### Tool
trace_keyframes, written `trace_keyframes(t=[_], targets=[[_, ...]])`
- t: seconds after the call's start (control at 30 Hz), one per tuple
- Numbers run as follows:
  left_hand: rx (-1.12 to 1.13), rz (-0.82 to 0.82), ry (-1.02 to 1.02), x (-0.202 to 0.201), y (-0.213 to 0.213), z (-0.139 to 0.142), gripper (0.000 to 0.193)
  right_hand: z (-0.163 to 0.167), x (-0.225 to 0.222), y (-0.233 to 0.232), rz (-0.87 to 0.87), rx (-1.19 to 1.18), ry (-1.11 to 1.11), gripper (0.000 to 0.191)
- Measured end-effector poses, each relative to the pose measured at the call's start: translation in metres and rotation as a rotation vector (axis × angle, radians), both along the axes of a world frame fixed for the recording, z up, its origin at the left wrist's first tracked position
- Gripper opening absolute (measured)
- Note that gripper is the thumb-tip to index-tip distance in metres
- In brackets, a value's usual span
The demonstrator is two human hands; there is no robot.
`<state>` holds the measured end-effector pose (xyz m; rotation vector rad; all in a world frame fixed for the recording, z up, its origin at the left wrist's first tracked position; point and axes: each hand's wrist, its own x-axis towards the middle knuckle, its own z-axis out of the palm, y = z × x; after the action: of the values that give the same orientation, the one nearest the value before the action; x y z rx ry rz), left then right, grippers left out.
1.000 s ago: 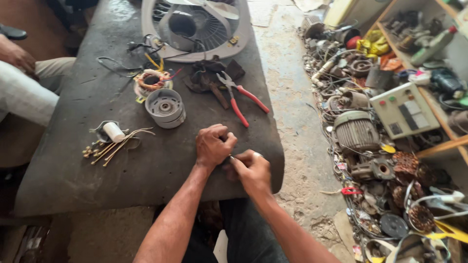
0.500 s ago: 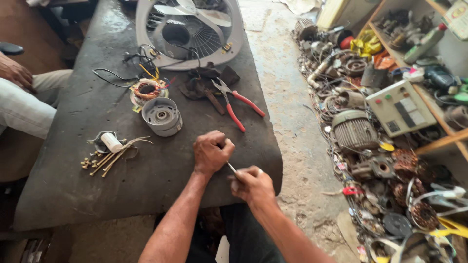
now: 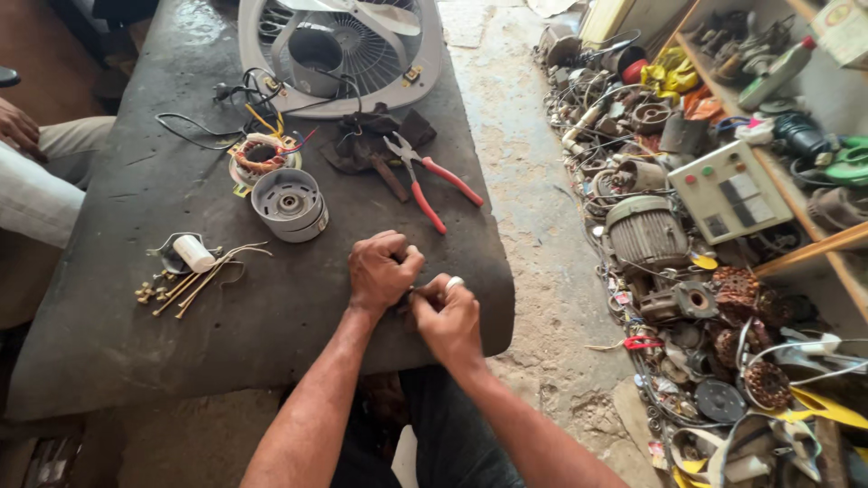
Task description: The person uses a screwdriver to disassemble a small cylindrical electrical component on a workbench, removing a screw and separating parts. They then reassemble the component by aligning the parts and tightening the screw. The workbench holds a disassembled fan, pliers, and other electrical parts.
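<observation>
At the near edge of the bench (image 3: 136,361), your left hand (image 3: 382,271) and right hand (image 3: 448,316) meet, fingers curled shut on a small part (image 3: 409,295) pinched between them, mostly hidden and too small to identify. Beyond lie the fan (image 3: 339,50), cut off at the top, and pliers (image 3: 429,181).

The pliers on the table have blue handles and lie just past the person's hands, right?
Not quite. The head view shows the pliers with red handles, not blue. They do lie on the table just past the left hand and right hand.
</observation>
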<state>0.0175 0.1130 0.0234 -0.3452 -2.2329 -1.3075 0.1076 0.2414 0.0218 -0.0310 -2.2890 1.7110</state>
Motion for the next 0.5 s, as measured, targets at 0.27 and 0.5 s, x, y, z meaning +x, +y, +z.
trace_keyframes(t=[0.27, 0.5], targets=[[-0.025, 0.006, 0.030, -0.002, 0.000, 0.004, 0.023, 0.010, 0.003, -0.002, 0.004, 0.362, 0.161, 0.012], [-0.036, -0.016, -0.008, -0.002, -0.003, 0.011, 0.025, 0.007, -0.001, -0.002, -0.002, 0.339, 0.206, 0.011]])
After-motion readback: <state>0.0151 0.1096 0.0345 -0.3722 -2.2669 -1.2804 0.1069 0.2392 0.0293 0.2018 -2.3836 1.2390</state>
